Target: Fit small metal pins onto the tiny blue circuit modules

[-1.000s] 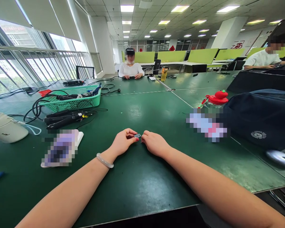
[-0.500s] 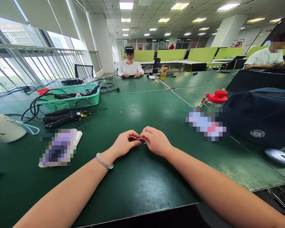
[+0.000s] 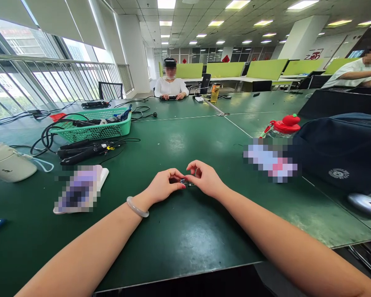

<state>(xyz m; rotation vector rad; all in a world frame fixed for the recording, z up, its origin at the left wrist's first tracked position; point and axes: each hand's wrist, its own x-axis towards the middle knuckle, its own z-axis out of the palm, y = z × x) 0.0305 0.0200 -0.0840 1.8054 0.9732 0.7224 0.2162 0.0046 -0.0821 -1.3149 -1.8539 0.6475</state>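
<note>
Between my hands, just above or on the green table, is a small dark piece (image 3: 188, 183) with light, shiny spots that looks like a little circuit board. My left hand (image 3: 161, 187) is closed in a pinch on its left end, thumb below and fingers curled above. At the other end is my right hand (image 3: 206, 180), with its thumb tip at the piece and its index finger lifted away from the thumb. The fingers cover parts of the piece, so its full shape is hidden.
Left of me lie a phone-like item (image 3: 80, 189), black cabled tools (image 3: 80, 153), a green basket (image 3: 94, 134) and a beige pouch (image 3: 9, 165). On the right are a red-lidded jar (image 3: 286, 124), a dark bag (image 3: 330, 152) and a mouse (image 3: 365, 205). Another person (image 3: 171, 86) sits opposite.
My right index finger has lifted off the small piece and spread from the thumb, so more of the piece shows. My left hand keeps its pinch. The view has shifted slightly.
</note>
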